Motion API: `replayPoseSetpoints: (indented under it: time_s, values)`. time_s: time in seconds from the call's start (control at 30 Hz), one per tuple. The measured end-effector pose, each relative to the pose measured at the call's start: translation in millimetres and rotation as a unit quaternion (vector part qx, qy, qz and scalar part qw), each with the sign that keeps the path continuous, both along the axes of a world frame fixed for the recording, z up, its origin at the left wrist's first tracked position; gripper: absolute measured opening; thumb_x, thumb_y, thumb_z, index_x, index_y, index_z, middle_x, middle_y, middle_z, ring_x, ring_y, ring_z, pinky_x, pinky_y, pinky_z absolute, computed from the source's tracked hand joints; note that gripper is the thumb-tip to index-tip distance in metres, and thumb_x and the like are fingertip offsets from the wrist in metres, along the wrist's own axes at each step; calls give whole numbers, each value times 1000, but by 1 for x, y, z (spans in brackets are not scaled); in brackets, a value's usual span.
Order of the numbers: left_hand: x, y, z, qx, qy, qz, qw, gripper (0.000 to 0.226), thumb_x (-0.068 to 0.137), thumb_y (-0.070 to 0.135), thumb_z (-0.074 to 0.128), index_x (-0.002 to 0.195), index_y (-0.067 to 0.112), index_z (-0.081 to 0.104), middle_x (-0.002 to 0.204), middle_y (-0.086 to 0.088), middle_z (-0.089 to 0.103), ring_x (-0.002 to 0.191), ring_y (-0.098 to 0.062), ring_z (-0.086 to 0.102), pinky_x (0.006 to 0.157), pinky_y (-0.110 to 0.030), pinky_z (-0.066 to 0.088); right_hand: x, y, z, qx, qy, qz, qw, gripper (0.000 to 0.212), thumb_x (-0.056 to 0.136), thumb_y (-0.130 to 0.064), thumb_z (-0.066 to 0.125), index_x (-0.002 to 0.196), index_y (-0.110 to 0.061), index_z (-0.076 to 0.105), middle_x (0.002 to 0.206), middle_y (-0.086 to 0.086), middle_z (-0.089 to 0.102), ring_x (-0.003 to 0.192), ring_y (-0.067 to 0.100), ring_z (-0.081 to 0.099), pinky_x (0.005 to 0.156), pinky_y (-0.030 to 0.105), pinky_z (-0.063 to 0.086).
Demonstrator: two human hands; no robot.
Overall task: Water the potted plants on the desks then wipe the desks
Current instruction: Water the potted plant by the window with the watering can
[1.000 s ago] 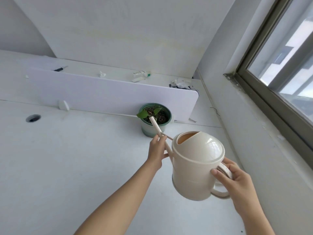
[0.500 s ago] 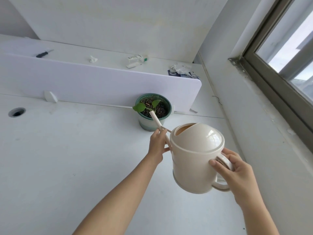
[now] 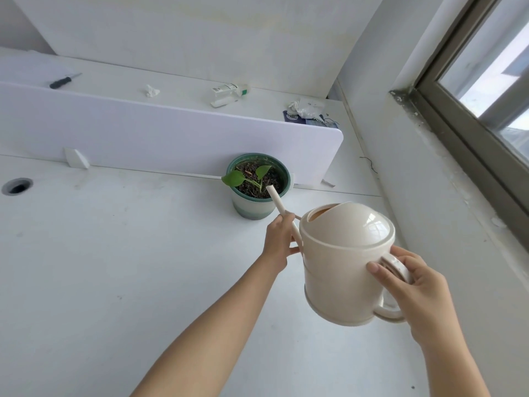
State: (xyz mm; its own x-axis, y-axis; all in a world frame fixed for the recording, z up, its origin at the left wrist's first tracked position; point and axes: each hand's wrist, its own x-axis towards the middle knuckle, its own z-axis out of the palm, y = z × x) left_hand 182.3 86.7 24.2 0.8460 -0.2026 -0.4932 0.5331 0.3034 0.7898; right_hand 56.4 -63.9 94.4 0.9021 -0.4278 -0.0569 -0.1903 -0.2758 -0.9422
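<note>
Left hand (image 3: 279,243), right hand (image 3: 418,290) grip watering can (image 3: 340,262) above white desk (image 3: 114,267) by window (image 3: 492,75).

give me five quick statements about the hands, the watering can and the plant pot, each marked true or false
1. The right hand grips the handle of the cream plastic watering can. True.
2. The left hand hangs idle and holds nothing. False: it holds the can's thin spout.
3. The spout's tip points into the green round plant pot. True.
4. The pot stands beyond the white divider panel. False: it stands on the near side, right at the panel.
5. The black-handled screwdriver lies beside the pot. False: it lies beyond the panel, far to the left.
</note>
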Motion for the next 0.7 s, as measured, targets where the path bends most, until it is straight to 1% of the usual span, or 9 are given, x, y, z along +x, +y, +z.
replayPoseSetpoints:
  time_s: [0.13,0.2,0.27,0.33,0.4,0.47,0.5,0.57,0.7]
  values:
    - [9,-6,8,4,6,-4,1000,14,88,21,42,80,17,52,73,-2,47,69,-17,48,57,-28,45,5,3,7,-20,-12,-18,1000,18,72,-8,72,66,-20,61,97,-19,55,78,-5,58,57,13,45]
    - [12,-8,13,8,6,-6,1000,15,88,21,42,78,17,52,71,-1,46,68,-16,47,56,-27,45,6,5,10,-22,-16,-19,999,17,73,-7,72,65,-19,62,100,-13,56,81,-1,58,48,17,48]
    - [13,-8,15,8,3,-12,1000,17,88,21,41,73,19,50,69,0,45,67,-15,47,56,-27,44,4,5,9,-16,-19,-21,999,20,73,-6,71,62,-22,64,101,-12,56,84,3,57,43,13,48]
    - [11,-7,13,2,-2,-20,1000,18,88,20,41,71,19,49,70,0,43,68,-16,46,55,-27,44,-1,5,6,1,-20,-16,1000,26,72,-5,71,55,-25,69,101,-16,57,81,-1,60,45,7,46]
    - [6,-4,9,2,-5,-26,1000,19,89,21,41,71,19,46,69,0,41,69,-17,45,55,-27,44,-8,7,2,21,-15,-12,1000,33,72,-4,71,56,-33,71,102,-17,57,73,-11,60,44,8,47]
    - [0,0,2,8,-1,-27,1000,18,89,22,41,73,18,47,70,0,40,69,-17,45,54,-26,44,-15,7,-5,33,-2,-9,999,22,72,-1,70,58,-18,70,104,-12,57,69,-16,58,42,9,46]
    - [-3,3,-2,11,2,-27,1000,16,89,22,42,75,18,47,72,-1,40,70,-17,45,53,-26,44,-18,8,-8,30,6,-6,1000,18,72,0,70,59,-13,67,105,-10,57,69,-16,58,44,8,47]
    - [-9,7,-8,16,10,-30,999,14,89,23,43,77,18,48,76,-2,40,71,-18,46,53,-27,45,-25,8,-17,22,10,-3,1000,14,71,0,71,67,-11,65,105,-10,59,71,-17,57,52,5,47]
    - [-22,15,-15,29,18,-39,999,12,89,25,43,83,17,49,83,-5,42,75,-21,48,54,-27,45,-40,12,-28,15,21,8,1000,11,70,0,72,67,-7,66,104,-15,60,73,-19,57,64,-2,43]
